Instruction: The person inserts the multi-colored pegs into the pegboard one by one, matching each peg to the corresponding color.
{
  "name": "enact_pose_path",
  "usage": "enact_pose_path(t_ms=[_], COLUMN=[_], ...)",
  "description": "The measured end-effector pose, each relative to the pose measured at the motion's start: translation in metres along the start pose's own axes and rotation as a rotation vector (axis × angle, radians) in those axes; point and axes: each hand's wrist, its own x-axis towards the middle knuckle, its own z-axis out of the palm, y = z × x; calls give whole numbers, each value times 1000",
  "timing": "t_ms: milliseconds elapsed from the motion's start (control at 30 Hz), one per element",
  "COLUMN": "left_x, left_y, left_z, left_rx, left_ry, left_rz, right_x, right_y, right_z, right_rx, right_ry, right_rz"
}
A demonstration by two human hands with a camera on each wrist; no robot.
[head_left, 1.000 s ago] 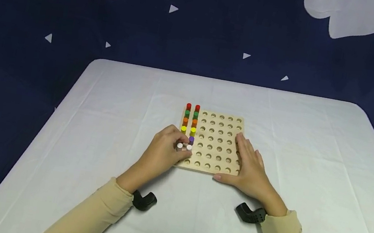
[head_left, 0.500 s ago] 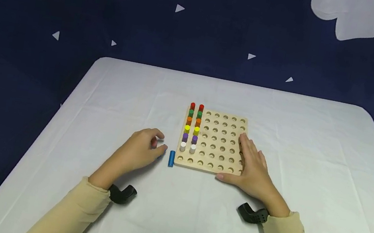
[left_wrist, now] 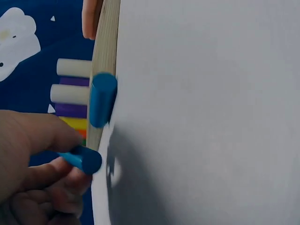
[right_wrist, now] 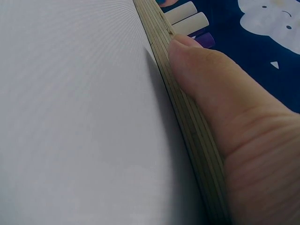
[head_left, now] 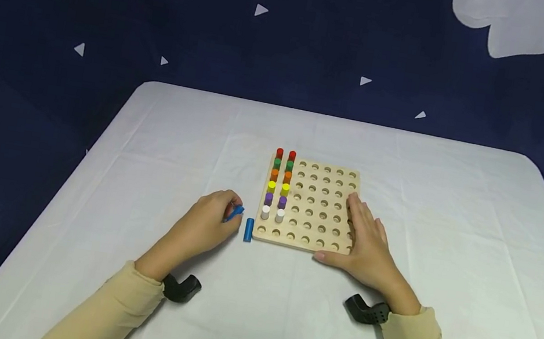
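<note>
My left hand [head_left: 203,221] pinches a blue peg [head_left: 234,212] between thumb and fingers, just left of the wooden pegboard [head_left: 310,245]. In the left wrist view the held blue peg [left_wrist: 85,160] points its round end towards the camera. A second blue peg [head_left: 249,230] lies on the table beside the board's left edge. My right hand [head_left: 369,254] rests on the board's right side with straight fingers, its thumb against the front edge. Two columns at the left hold red, green, orange, yellow, purple and white pegs [head_left: 265,212], all standing upright.
The front row of holes and the columns to the right have no pegs where visible; my right hand covers some holes. A white cloth [head_left: 280,323] covers the table. Behind it hangs a dark blue backdrop [head_left: 300,51] with clouds. Black devices [head_left: 182,288] sit at both wrists.
My left hand has moved from the peg columns to the table left of the board and now pinches a blue peg. The purple peg it was covering shows. My right hand stays on the board.
</note>
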Motion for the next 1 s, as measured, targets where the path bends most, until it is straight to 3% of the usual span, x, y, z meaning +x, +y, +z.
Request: enact_pose_path(t_ms=[300, 467, 700, 1000], left_x=[-9, -11, -7, -3], left_y=[14, 22, 32, 42], left_z=[1, 7, 20, 26], left_rx=[-175, -222, -211, -126], left_ry=[82, 120, 136, 66], left_rz=[-11, 23, 96, 153], right_x=[1, 1, 2, 1], right_y=[-1, -1, -1, -1], right_z=[-1, -2, -2, -1], right_rx=[-3, -9, -4, 2], right_ry=[-16, -14, -13, -13], right_rz=[3, -1, 1, 6])
